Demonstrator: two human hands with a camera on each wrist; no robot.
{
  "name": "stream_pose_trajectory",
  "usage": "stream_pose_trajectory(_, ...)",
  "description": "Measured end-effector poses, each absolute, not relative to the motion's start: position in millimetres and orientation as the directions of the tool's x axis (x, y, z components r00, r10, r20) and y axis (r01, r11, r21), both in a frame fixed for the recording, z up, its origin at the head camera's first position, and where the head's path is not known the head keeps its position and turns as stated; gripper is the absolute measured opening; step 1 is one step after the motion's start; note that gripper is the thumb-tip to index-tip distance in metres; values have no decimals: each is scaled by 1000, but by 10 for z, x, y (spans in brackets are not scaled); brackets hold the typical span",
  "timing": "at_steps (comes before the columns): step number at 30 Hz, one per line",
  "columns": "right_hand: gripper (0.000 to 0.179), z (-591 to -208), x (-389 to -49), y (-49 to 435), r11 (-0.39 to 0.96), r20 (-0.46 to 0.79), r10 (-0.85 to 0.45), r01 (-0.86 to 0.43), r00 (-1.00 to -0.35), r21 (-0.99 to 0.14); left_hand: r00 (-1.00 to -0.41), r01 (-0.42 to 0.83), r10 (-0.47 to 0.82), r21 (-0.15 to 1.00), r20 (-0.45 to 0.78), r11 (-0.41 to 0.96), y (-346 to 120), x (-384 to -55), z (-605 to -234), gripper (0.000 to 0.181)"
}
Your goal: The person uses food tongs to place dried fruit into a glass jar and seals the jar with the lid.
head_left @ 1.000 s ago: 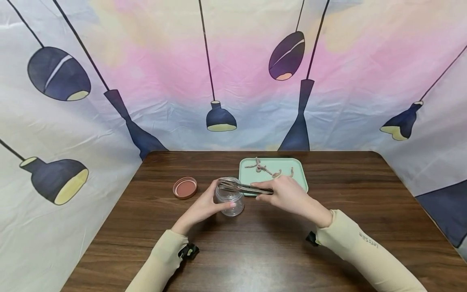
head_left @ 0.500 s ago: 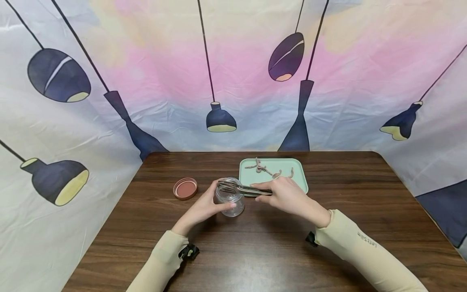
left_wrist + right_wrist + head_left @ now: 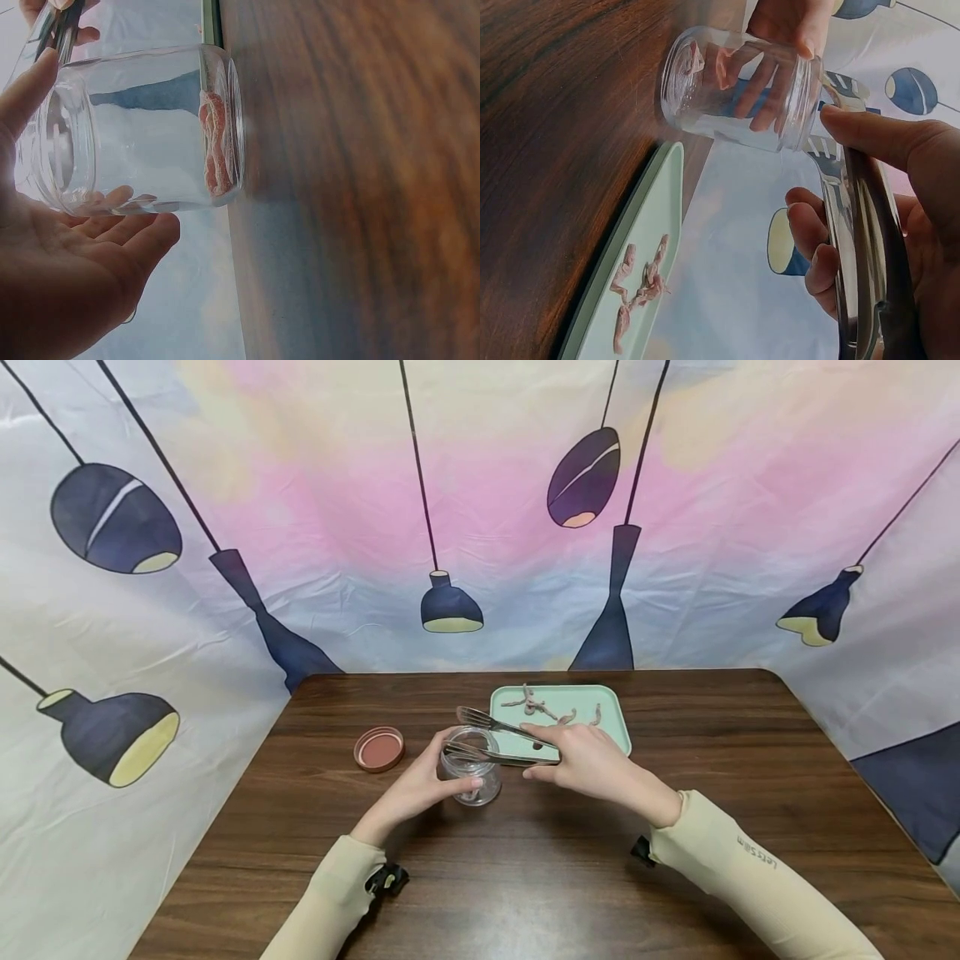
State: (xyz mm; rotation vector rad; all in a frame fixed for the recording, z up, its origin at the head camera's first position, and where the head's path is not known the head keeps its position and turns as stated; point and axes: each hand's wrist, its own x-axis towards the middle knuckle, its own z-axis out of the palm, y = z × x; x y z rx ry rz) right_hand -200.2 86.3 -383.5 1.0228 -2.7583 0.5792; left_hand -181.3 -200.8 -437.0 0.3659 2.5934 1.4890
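A clear jar (image 3: 486, 789) stands on the wooden table, gripped around its side by my left hand (image 3: 423, 785). At the bottom of the jar lies a wrinkled reddish-brown strip (image 3: 215, 142), plain in the left wrist view. My right hand (image 3: 600, 768) holds metal tongs (image 3: 513, 760) with fork-like ends. The tongs' arms are spread apart, one end over the jar's mouth and the other beyond its far rim. No strip shows between the tips. Several similar brownish strips (image 3: 651, 281) lie on the pale green tray (image 3: 617, 727) behind.
Left of the jar, a reddish-brown round lid (image 3: 378, 749) lies on the table (image 3: 495, 885) with its inside up. A cloth backdrop (image 3: 360, 527) printed with lamps hangs behind the table's far edge.
The tongs, with their arms close together over the jar before, have spread, the far arm swinging away. My left hand keeps its hold on the jar. The view has shifted slightly.
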Motion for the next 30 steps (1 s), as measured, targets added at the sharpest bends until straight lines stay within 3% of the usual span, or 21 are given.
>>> stream_pose_trajectory(17, 68, -3827, -2038, 919, 709, 234, -580, -625, -780, -326, -965, 129, 262, 860, -6, 493, -1995, -1800, -4353, 96)
stream_pose_trajectory(30, 67, -3858, -2138, 1456, 765, 214, -457, -504, -863, -400, -957, 171, 288, 885, 44, 434, -2006, -1800, -4363, 87)
